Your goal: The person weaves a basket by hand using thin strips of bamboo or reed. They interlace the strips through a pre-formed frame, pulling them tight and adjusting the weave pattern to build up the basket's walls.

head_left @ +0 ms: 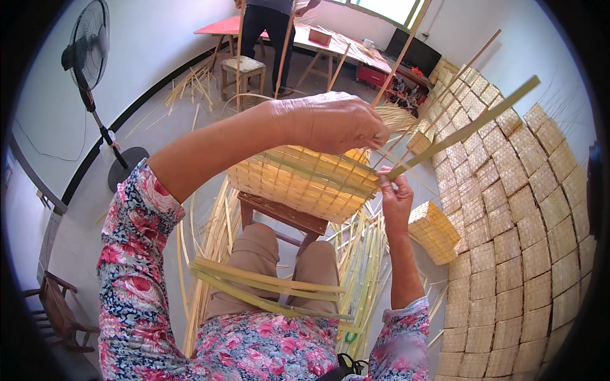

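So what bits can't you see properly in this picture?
All in the head camera's view:
Most of the inside of the woven basket: its near wall and the left hand are in the way.
What the left hand's fingertips pinch: the hand itself covers it.
The other person's head: cut off by the top edge.
The dark jumble below the black screen: too small.

Room is bright, window [389, 11] up top blown out, mild sheen on left hand [333, 120], hazy smear over right sleeve [401, 336], middle fairly sharp, fisheye bends straight edges outward, black vignette fills the corners.
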{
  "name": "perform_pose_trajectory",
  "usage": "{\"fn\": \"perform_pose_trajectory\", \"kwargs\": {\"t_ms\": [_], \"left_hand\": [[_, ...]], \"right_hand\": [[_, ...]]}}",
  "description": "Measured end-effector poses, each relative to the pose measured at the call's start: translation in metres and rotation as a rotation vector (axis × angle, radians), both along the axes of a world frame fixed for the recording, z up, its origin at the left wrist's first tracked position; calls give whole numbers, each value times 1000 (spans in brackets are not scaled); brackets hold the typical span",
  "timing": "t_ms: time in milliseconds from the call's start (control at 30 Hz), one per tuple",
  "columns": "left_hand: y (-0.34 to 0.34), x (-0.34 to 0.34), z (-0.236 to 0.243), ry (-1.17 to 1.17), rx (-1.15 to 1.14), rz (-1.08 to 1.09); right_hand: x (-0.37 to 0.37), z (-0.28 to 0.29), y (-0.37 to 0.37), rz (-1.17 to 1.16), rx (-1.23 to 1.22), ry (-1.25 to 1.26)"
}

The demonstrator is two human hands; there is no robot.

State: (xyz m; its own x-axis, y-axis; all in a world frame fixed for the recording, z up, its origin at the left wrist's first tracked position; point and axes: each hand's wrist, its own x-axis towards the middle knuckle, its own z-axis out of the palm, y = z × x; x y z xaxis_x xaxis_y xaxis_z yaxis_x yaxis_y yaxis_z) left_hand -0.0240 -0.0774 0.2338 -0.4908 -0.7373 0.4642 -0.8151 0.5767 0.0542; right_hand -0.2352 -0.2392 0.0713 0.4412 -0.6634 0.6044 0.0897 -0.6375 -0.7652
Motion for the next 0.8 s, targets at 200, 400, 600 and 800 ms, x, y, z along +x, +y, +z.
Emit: {"fn": "perform_pose_trajectory", "kwargs": {"t_ms": [200,400,600,800], "left_hand": [[4,2,-28,-161,-372,2],[20,-4,-38,18,-205,33],[29,9,-56,-33,-212,-108],[27,22,-66,-11,-329,-58]], "right_hand": [[-2,64,42,146,-34,-250],[3,53,67,284,-107,-137],[3,72,68,266,-173,114],[4,105,67,119,-489,237]]}}
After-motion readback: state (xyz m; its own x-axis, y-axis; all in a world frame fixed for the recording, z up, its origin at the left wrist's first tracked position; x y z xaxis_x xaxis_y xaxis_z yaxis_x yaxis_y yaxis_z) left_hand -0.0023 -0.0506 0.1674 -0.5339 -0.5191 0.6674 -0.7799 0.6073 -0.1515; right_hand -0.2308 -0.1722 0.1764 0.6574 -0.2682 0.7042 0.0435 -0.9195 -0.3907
